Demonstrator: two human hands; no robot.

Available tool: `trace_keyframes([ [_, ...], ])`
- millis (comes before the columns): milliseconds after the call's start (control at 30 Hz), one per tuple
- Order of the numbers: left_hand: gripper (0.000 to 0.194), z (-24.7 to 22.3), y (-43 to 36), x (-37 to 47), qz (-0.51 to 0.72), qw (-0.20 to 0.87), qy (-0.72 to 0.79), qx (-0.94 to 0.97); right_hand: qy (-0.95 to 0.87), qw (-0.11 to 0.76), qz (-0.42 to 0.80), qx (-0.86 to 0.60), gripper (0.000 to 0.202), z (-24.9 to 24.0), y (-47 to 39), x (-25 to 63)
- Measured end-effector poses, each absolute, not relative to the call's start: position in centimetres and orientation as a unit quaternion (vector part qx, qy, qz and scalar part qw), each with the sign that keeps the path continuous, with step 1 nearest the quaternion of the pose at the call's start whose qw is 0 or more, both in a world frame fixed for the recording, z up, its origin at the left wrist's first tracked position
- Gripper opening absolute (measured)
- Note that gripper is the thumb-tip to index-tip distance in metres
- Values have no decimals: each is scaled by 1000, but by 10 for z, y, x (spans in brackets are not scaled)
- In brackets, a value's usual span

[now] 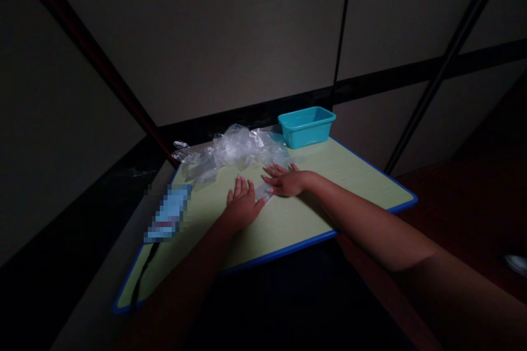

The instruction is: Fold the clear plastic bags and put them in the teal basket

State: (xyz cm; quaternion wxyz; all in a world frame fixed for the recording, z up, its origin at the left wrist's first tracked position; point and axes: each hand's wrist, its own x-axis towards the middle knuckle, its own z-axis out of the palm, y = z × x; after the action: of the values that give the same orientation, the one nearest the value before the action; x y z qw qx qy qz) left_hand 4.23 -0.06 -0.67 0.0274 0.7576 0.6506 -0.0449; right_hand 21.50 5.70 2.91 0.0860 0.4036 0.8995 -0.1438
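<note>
A small, flat piece of clear plastic (263, 192), which looks like a folded bag, lies on the pale yellow table (296, 219) between my hands. My left hand (241, 205) rests palm down at its left end, fingers stretched out and thumb touching its near edge. At the right end, my right hand (288, 182) lies flat with its fingers spread, partly covering the plastic. Just beyond both hands sits a loose heap of crumpled clear plastic bags (239, 148).
A turquoise plastic basket (308, 134) stands at the table's far edge. On the left lies a blurred-out blue object (168, 214) with a dark strap or cable (144, 269) running toward the near corner. Panelled walls (247, 38) rise directly behind the table.
</note>
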Motion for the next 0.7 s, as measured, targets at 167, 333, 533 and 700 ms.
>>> trace_keyframes([
  [167, 74, -6, -1, 43, -56, 28, 652, 755, 914, 50, -145, 376, 56, 30, 54, 213],
  [333, 74, -8, 0, 42, -53, 17, 654, 754, 924, 44, -136, 354, 53, 25, 51, 207],
  [533, 76, -6, -1, 42, -61, 14, 651, 757, 923, 83, -118, 357, 55, 19, 52, 204],
  [700, 76, -3, -3, 43, -73, 18, 649, 757, 909, 106, -126, 382, 57, 20, 56, 208],
])
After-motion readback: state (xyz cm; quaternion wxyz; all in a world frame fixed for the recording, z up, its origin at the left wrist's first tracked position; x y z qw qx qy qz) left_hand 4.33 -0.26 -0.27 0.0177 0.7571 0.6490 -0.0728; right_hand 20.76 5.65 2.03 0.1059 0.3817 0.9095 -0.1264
